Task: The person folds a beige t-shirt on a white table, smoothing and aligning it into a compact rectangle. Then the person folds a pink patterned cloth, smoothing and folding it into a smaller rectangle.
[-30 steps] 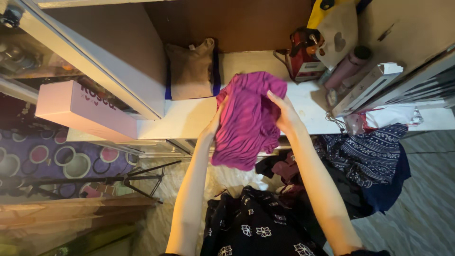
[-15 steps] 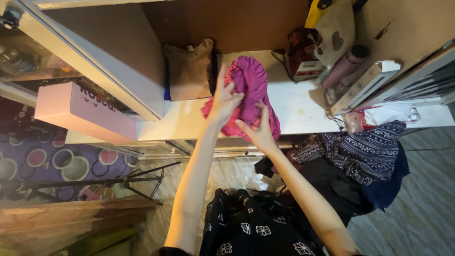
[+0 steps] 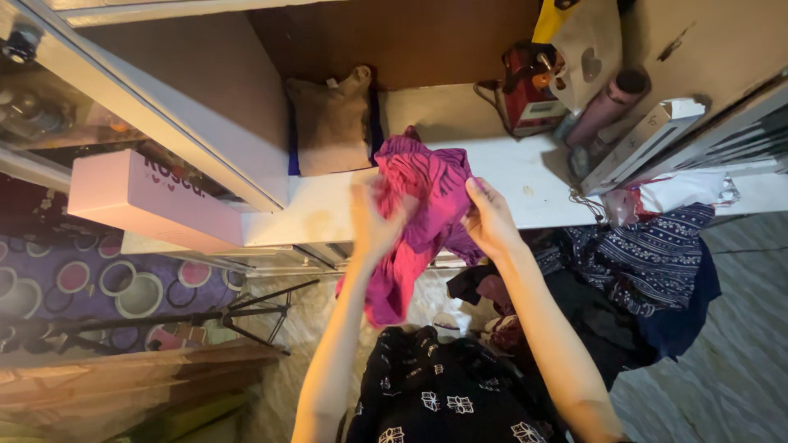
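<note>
I hold a magenta striped garment (image 3: 420, 205) over the front edge of a white shelf (image 3: 525, 184). My left hand (image 3: 373, 221) grips its left side, blurred by motion. On the garment's right edge my right hand (image 3: 490, 217) pinches the cloth. Part of the garment lies bunched on the shelf and part hangs down below my left hand. A folded tan cloth (image 3: 330, 123) lies on the shelf just behind and left of it.
A red appliance (image 3: 529, 90), a pink roll (image 3: 605, 107) and a long white box (image 3: 648, 143) crowd the shelf's right. A pink box (image 3: 152, 201) sits left. Dark patterned clothes (image 3: 632, 254) pile on the floor, a black tripod (image 3: 164, 316) lies left.
The garment came back off the shelf toward me and loosened, a tail now hanging down. My left hand dropped from on top of it to its left side; my right hand shifted right.
</note>
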